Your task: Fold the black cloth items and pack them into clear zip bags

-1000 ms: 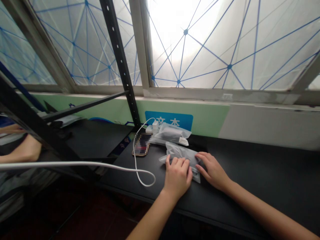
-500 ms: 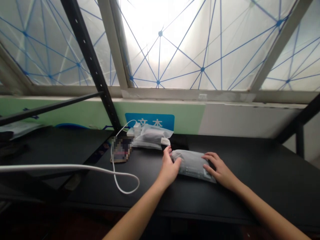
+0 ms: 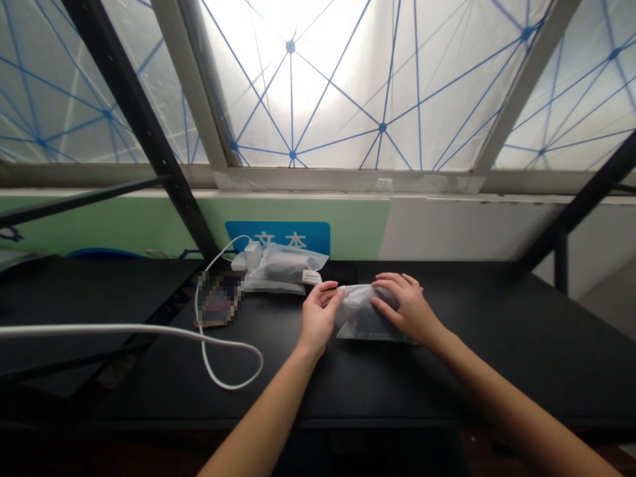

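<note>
A frosted plastic bag [image 3: 365,322] lies in front of me on the black tabletop, its contents only a dim dark shape. My left hand [image 3: 318,323] pinches its upper left corner between thumb and fingers. Over the bag's upper right part, my right hand [image 3: 408,308] curves, thumb towards me and fingers across the top edge, gripping it. Behind and to the left rest more frosted plastic bags [image 3: 285,265], one with a dark object inside and a white label [image 3: 311,277] at its right end.
A white cable [image 3: 233,384] loops across the black table [image 3: 497,344] at left. Near it lies a flat, pixelated object [image 3: 221,301], with a white plug adapter [image 3: 253,254] behind. Dark metal posts [image 3: 149,139] rise at both sides. A blue sign [image 3: 318,237] is on the wall.
The bag has been turned and shifted; its dark contents show less clearly. My right hand has moved up onto its top edge, and my left hand has closed on its corner. The view has shifted right.
</note>
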Motion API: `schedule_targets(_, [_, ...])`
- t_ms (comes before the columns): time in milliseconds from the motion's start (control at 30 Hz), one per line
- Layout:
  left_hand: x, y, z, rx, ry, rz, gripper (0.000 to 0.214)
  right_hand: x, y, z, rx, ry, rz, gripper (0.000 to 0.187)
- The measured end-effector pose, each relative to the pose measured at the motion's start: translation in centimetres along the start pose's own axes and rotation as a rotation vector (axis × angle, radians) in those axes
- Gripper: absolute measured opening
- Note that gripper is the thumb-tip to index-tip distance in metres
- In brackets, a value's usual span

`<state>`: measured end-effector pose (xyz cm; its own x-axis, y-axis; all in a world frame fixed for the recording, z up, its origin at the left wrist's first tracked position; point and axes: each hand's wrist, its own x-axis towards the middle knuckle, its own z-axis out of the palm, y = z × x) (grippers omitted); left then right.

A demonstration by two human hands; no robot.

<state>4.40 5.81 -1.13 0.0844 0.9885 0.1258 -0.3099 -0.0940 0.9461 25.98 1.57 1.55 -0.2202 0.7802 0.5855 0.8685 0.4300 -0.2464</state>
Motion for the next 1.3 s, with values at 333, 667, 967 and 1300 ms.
schedule_targets(333, [-1.6, 0.6, -0.7, 0.394, 0.036, 0.527, 0.03, 6.0, -5.4, -0.9, 0.063, -0.185, -0.248, 0.016])
schedule_targets(667, [-0.7, 1.6, -1.3, 0.277, 0.27, 0.502, 0.021, 0.1, 2.5, -5.4, -0.258, -0.071, -0.112, 0.026])
schedule_targets(967, [-3.2, 2.1, -1.3, 0.359, 0.045, 0.515, 0.022, -4.8, 1.6, -3.9, -0.278, 0.044, -0.134, 0.022])
schedule_targets(1300, [-2.3, 1.1, -1.1, 0.782, -0.34, 0.431, 0.026, -7.9, 1.1, -0.9, -0.161, 0.005, -0.106, 0.018])
